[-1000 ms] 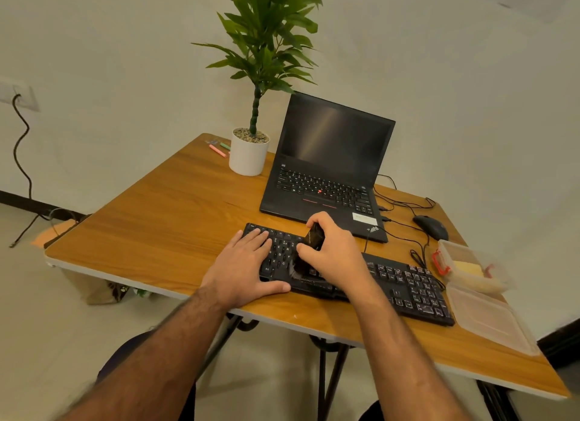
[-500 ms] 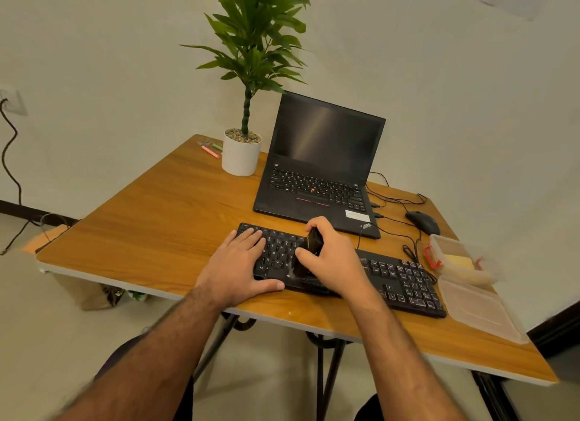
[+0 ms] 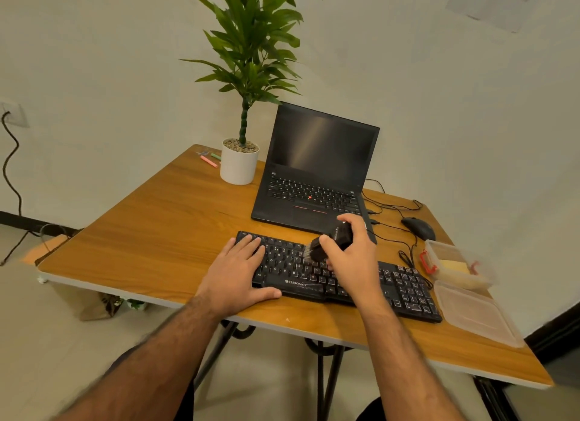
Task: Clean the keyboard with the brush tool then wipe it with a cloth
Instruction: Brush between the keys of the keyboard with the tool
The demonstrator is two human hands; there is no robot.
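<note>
Black keyboard (image 3: 342,279) lies along the front edge of the wooden desk (image 3: 150,241), white legends on the keys, white brand print on the front lip, number pad toward the right corner. Left hand (image 3: 238,273) lies flat and relaxed on the keyboard's left end, fingers straight over the keys, thumb on the desk at the front lip. Right hand (image 3: 351,257) grasps a dark brush (image 3: 329,243), fingers and thumb curled round its body; bristles point down-left, over the middle upper rows; contact with keys unclear, slight blur. Clear plastic box (image 3: 455,263) with a red clasp sits near the right edge just beside the keyboard, something yellow-beige inside, cannot tell what. Its clear lid (image 3: 474,314) lies flat in front of it at the right front corner. Open black laptop (image 3: 317,175) behind the keyboard, screen dark. White pot with plant (image 3: 239,164) at the back left corner, markers (image 3: 209,160) beside it. Black mouse (image 3: 418,228) by the right edge, cable running to the laptop.
</note>
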